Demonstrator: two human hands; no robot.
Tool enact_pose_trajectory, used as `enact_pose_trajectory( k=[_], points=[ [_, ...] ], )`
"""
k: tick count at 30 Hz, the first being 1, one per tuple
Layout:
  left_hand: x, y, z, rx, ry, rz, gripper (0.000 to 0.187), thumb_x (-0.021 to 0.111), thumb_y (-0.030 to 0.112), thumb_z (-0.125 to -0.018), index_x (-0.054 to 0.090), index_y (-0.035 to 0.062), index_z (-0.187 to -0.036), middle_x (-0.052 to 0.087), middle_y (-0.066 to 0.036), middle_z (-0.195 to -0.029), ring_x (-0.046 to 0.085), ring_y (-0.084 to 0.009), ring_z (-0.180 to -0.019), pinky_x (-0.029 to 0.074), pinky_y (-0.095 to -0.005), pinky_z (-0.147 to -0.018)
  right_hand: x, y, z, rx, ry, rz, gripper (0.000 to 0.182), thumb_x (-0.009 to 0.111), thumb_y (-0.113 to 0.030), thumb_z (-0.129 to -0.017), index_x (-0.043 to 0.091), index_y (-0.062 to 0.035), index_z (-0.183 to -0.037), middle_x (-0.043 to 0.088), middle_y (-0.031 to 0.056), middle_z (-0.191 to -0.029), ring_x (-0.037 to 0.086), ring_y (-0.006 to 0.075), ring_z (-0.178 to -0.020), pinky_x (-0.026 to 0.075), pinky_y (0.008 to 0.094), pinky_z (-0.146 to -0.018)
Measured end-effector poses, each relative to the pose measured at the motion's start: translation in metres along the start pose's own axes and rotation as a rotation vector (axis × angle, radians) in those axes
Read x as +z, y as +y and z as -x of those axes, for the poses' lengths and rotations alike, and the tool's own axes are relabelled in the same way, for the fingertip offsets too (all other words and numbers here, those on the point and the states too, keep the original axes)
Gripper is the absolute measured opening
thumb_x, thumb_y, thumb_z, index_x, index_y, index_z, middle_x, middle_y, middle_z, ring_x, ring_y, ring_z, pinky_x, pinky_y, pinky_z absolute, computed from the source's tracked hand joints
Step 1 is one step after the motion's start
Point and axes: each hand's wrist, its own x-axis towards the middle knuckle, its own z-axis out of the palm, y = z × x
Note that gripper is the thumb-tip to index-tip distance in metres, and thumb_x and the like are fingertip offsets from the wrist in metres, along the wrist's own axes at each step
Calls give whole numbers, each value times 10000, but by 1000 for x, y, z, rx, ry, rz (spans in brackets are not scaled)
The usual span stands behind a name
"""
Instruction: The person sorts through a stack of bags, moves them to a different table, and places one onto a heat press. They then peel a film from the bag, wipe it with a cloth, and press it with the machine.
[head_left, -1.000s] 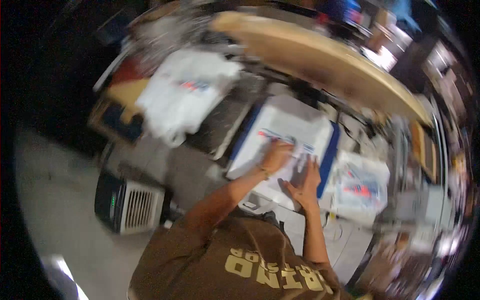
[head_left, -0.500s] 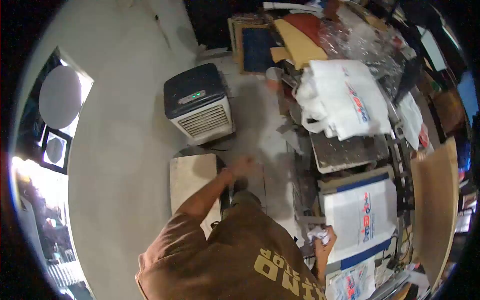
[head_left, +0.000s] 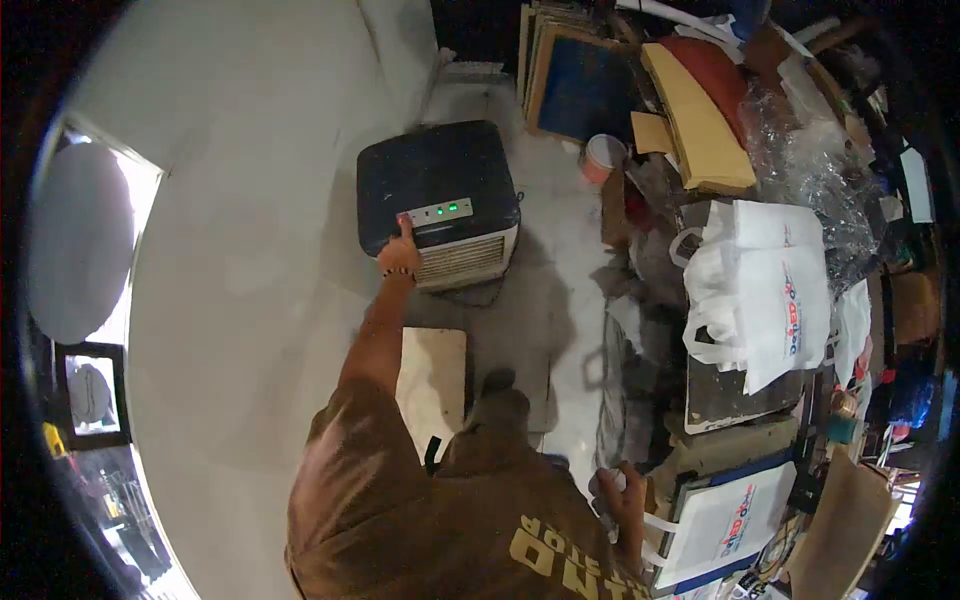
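My left hand (head_left: pixel 399 254) reaches out to a portable air cooler (head_left: pixel 440 172) with a dark top and a pale slatted grille. The index finger is stretched out and its tip is at the left end of the control panel (head_left: pixel 442 210), where green lights glow. Nothing is held in that hand. Low on the right, my right hand (head_left: pixel 630 500) is closed around a crumpled white cloth (head_left: pixel 606 488). Beside it a white printed bag (head_left: pixel 735 522) lies flat on a board with a blue edge.
A stack of white printed bags (head_left: pixel 780 290) lies on a dark board to the right. Behind it are clear plastic wrap (head_left: pixel 800 140), a cup (head_left: pixel 603 155) and framed screens (head_left: pixel 580 85). A pale box (head_left: pixel 432 385) stands in front of the cooler. A wall (head_left: pixel 240 270) runs along the left.
My left hand has moved forward from near the pale box to the cooler's control panel. The view has shifted closer to the cooler. My right hand still grips the white cloth.
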Motion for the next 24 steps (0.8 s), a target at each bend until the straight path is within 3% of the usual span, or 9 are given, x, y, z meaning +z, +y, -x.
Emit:
enact_pose_trajectory(
  k=[2, 4, 7, 11, 12, 14, 18, 20, 24],
  points=[
    [6, 2, -1, -39, 6, 22, 750, 424, 224, -1004, -17, 238, -1611, 598, -323, -1264, 660, -459, -1070, 540, -509, -905, 14, 14, -11, -29, 60, 40, 293, 745, -278, -879, 657, 2, -874, 656, 161, -726, 634, 240, -680, 462, 383, -635],
    [21, 0, 2, 54, 220, -68, 830, 496, 230, -978, -40, 222, -1611, 625, -320, -1205, 685, -446, -1006, 553, -510, -867, 19, -21, -18, -61, 82, 77, 317, 738, -304, -881, 658, 3, -874, 662, 169, -733, 639, 252, -678, 467, 378, -636],
    [-11, 12, 16, 27, -50, 30, 922, 572, 247, -941, -61, 213, -1612, 617, -334, -1192, 693, -439, -974, 561, -516, -832, 25, -12, -33, -89, 43, 139, 362, 724, -351, -888, 666, 7, -885, 674, 185, -754, 650, 281, -682, 478, 381, -639],
    [5, 7, 30, 104, 160, 99, 1014, 643, 250, -892, -72, 219, -1611, 648, -311, -1122, 702, -443, -907, 567, -524, -780, 21, -14, -47, 65, -37, 67, 407, 749, -387, -872, 676, 8, -940, 676, 218, -773, 661, 353, -709, 487, 417, -642],
    [5, 7, 31, 80, 132, 96, 980, 621, 228, -899, -51, 214, -1612, 663, -298, -1083, 703, -437, -895, 568, -521, -768, 21, -11, -49, 60, -34, 69, 407, 749, -387, -872, 676, 8, -940, 676, 218, -773, 661, 353, -709, 487, 417, -642],
    [7, 3, 31, 50, 104, 96, 947, 599, 206, -906, -30, 208, -1614, 677, -286, -1045, 705, -430, -883, 569, -518, -756, 23, -1, -51, -244, 273, 297, 430, 779, -401, -849, 666, 1, -953, 664, 206, -698, 659, 350, -649, 484, 434, -604],
    [4, -12, 11, 97, 128, -30, 808, 524, 171, -938, 79, 191, -1612, 688, -281, -1012, 711, -414, -885, 574, -507, -746, 17, -11, -59, -206, 175, 159, 448, 798, -404, -836, 664, -4, -985, 662, 204, -683, 660, 353, -631, 487, 432, -604],
    [1, -11, 8, 82, 48, -84, 760, 500, 166, -949, 125, 197, -1610, 684, -289, -1023, 713, -410, -895, 577, -502, -749, 13, -37, -53, 85, 83, 92, 359, 777, -406, -844, 726, -62, -932, 719, 212, -840, 705, 276, -744, 530, 414, -666],
    [-13, 3, 14, 72, 53, -67, 754, 569, 219, -935, 202, 189, -1593, 697, -263, -1036, 718, -400, -890, 578, -496, -757, 36, 22, -70, -30, 4, 1, 410, 765, -387, -869, 653, 7, -883, 661, 204, -682, 660, 316, -617, 470, 426, -589]
  ],
)
